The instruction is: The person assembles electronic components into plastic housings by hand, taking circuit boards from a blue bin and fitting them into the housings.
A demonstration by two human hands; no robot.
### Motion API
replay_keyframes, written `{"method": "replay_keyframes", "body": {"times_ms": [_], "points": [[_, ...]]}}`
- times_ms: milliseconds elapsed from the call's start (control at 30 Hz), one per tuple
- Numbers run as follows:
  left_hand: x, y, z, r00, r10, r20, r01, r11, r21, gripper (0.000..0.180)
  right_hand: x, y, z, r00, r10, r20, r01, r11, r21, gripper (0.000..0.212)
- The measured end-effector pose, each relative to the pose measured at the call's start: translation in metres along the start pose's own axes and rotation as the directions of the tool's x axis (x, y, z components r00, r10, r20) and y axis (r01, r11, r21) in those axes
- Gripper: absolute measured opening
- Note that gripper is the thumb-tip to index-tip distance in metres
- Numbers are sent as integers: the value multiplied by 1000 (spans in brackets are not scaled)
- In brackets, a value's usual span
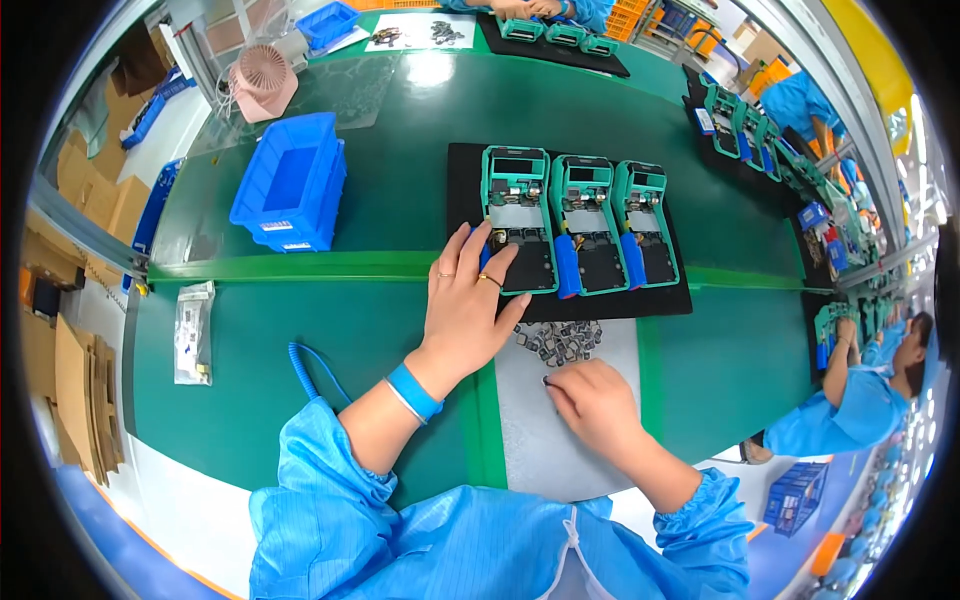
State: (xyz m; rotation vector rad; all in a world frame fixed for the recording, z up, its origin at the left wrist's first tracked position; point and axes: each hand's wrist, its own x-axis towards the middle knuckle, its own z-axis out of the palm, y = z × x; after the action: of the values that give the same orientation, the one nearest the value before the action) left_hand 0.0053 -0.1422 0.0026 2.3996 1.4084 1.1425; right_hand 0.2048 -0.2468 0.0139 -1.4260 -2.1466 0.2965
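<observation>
My left hand (465, 305) rests with spread fingers on the lower left of the leftmost teal device housing (515, 165). Its wrist wears a blue band (413, 393). Small parts, wires and a black lower section show inside that housing. Two similar housings, a middle one (583, 170) and a right one (641, 178), lie beside it, each with a blue piece along its left edge. All three sit on a black mat (465, 180). Lower down, my right hand (597, 408) pinches a small dark piece (547, 381) near a pile of small grey-black parts (560, 342).
A blue bin (290, 180) stands at the left, with a pink fan (264, 80) behind it. A clear bag (194, 335) lies at the near left by a coiled blue cord (310, 370). Co-workers handle similar housings at the far side and right.
</observation>
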Motion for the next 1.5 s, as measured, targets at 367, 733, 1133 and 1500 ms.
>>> {"method": "replay_keyframes", "body": {"times_ms": [367, 733, 1133, 1500], "points": [[4, -4, 0, 997, -9, 77, 7, 1000, 17, 47, 47, 0, -29, 740, -431, 516, 596, 777, -204, 10], [8, -6, 2, 999, 17, 27, -15, 998, -65, 44, 184, 53, -12, 877, -480, 3, 442, 805, -395, 12], [5, -8, 1, 1000, -14, 28, 16, 997, -82, 43, 202, 53, -6, 855, -496, 150, 493, 689, -531, 9], [6, -7, 1, 997, -28, 68, 34, 996, -81, 45, 202, 52, -5, 850, -484, 207, 507, 650, -566, 8]]}}
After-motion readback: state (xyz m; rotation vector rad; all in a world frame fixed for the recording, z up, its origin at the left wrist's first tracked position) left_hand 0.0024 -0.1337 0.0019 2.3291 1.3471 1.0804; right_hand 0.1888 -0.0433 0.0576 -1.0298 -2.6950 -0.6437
